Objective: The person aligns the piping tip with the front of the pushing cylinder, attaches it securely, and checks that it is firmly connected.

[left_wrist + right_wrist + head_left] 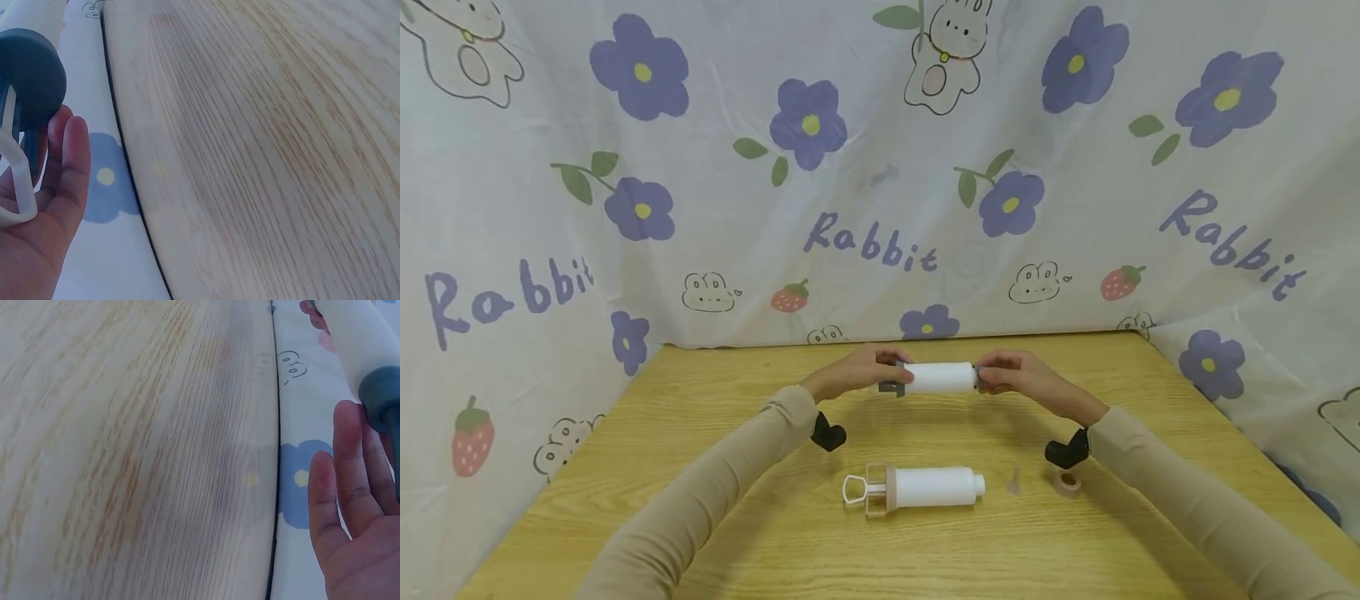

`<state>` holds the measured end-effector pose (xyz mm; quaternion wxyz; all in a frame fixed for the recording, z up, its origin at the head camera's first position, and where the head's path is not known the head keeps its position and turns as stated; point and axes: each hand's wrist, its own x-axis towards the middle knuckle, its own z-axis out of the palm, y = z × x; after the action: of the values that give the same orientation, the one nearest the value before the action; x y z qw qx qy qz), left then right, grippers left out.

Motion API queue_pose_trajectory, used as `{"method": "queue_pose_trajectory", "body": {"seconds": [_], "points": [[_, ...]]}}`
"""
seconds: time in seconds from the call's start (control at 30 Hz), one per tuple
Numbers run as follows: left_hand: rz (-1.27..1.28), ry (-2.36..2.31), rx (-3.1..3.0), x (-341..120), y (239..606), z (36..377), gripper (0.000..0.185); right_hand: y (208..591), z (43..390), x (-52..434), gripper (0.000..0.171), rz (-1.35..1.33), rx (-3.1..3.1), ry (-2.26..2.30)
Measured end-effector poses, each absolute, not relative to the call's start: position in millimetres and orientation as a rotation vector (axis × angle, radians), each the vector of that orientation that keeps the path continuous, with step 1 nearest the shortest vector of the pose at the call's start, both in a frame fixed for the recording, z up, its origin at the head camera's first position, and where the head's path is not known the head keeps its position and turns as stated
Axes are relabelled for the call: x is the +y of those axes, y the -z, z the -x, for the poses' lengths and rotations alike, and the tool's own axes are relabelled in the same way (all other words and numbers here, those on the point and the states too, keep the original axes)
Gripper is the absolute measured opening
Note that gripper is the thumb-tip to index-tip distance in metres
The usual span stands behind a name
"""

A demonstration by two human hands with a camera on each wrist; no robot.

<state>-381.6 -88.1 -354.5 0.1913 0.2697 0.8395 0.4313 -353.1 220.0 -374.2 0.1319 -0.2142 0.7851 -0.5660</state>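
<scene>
A white syringe-shaped press (938, 377) with dark grey end fittings is held level above the table, between both hands. My left hand (868, 370) grips its flanged end, fingers and thumb around the grey collar (39, 78). In the left wrist view a white loop handle (22, 178) shows beside that palm. At the opposite end my right hand (1015, 377) holds the grey ring cap (379, 394), from which a slim grey nozzle (394, 447) sticks out. The right thumb is hidden in the right wrist view.
Nearer on the wooden table (760, 533) lies a second white press (934, 487) with a beige collar and loop handle. To its right are a small beige nozzle (1015, 481) and a beige ring (1067, 485). A patterned curtain (865, 183) stands behind the table.
</scene>
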Motion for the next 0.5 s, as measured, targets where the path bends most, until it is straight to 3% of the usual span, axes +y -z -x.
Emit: {"method": "queue_pose_trajectory", "body": {"seconds": [0.5], "points": [[-0.817, -1.226, 2.339, -80.0, 349.6, 378.2, 0.038, 378.9, 355.8, 224.2, 0.054, 0.578, 2.256, 1.632]]}}
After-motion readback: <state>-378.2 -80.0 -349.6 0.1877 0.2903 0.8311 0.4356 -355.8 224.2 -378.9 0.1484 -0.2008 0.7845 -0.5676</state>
